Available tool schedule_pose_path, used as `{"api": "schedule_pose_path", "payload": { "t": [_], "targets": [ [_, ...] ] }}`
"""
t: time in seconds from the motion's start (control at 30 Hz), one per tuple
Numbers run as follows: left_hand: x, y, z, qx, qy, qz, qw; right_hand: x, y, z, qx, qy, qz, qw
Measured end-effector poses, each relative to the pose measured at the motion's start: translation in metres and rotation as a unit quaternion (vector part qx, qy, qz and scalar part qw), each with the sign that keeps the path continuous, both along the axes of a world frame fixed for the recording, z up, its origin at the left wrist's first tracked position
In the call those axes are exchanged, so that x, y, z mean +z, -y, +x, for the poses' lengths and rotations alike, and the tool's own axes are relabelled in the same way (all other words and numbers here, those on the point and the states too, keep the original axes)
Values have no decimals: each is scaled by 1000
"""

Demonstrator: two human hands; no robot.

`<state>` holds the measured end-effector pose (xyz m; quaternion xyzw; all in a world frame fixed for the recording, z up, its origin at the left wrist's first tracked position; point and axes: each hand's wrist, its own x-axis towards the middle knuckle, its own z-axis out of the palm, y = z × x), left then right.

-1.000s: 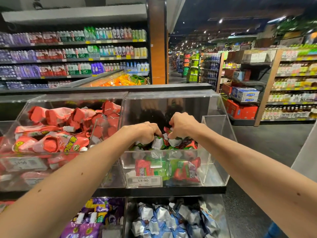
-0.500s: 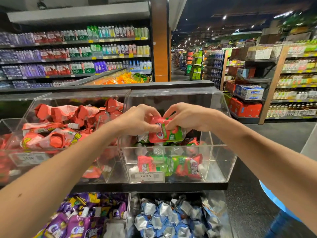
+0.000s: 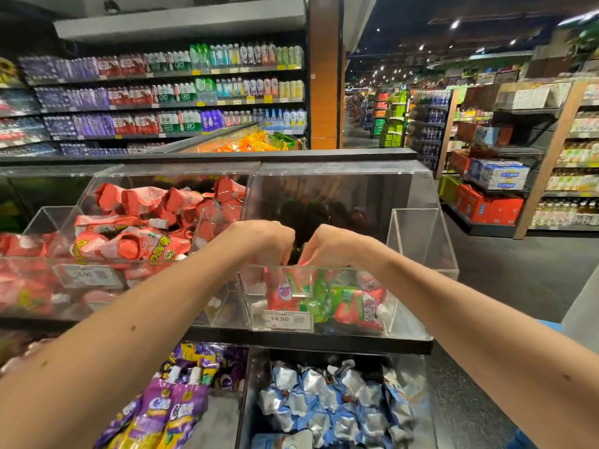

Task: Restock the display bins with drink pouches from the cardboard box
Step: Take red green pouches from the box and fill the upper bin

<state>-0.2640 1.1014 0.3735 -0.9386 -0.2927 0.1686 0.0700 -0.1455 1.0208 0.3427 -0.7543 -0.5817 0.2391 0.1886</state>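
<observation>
A supermarket aisle, bottled-drink shelves behind. In the clear acrylic bin a red-and-green drink pouch stands against the front wall, above the price tag. The left grip curls onto its top. The right grip, just beside, curls down inside the bin; clamped or not, I cannot tell. Left of the bin lie red pouches, below it silver-blue pouches.

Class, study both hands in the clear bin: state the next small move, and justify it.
Probably let go and withdraw: the left hand and right hand seem to pinch a red-and-green pouch already low inside the bin, among others.
</observation>
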Motion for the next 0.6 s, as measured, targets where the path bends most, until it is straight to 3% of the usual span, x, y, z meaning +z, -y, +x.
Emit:
{"api": "schedule_pose_path", "payload": {
  "t": [0.17,0.23,0.3,0.43,0.6],
  "targets": [
    [4,0,1,58,-2,-47,997,5,6,5,7,30,-15,999],
    [5,2,-3,84,48,-57,994,6,12,6,-6,53,12,999],
    [6,7,-12,95,158,-18,983,5,19,5,-13,48,72,996],
    [4,42,-37,100,416,29,903,9,52,-6,-19,24,263,964],
    [-12,128,-65,29,618,-22,786,-23,151,-30,-39,-24,462,886]
  ]
}}
